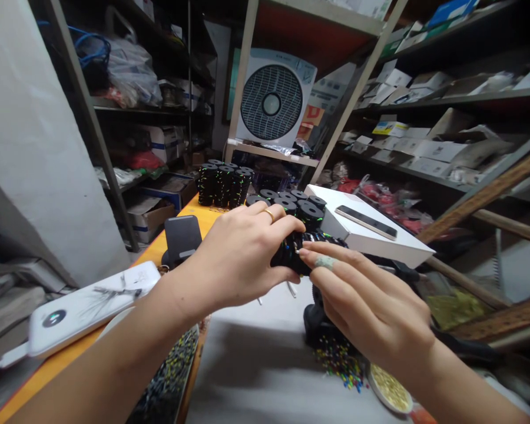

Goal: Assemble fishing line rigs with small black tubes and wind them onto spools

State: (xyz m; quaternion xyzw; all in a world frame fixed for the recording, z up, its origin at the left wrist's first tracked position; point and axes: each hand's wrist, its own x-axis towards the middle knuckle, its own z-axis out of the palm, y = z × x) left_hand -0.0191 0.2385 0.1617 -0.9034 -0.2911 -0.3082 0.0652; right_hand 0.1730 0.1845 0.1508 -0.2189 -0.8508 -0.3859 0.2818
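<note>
My left hand [247,253], with a ring on one finger, is wrapped round a stack of black discs [286,253] lying on its side. Small coloured bits show between the discs. My right hand [362,288], with green tape round one finger, has its fingertips pinched together against the stack's near side. A tiny pale tip shows there, too small to name. Below the right hand lies a pile of small multicoloured beads or pins [342,359]. Behind the hands stand several more black disc stacks [225,185] with coloured bits along their sides.
A white box [380,238] carries a phone [365,221] at right. A white power bank [92,309] lies at left, near a tray of dark and yellow small parts [172,371]. A bowl of gold pieces [391,388] is at lower right. A fan [274,97] stands behind.
</note>
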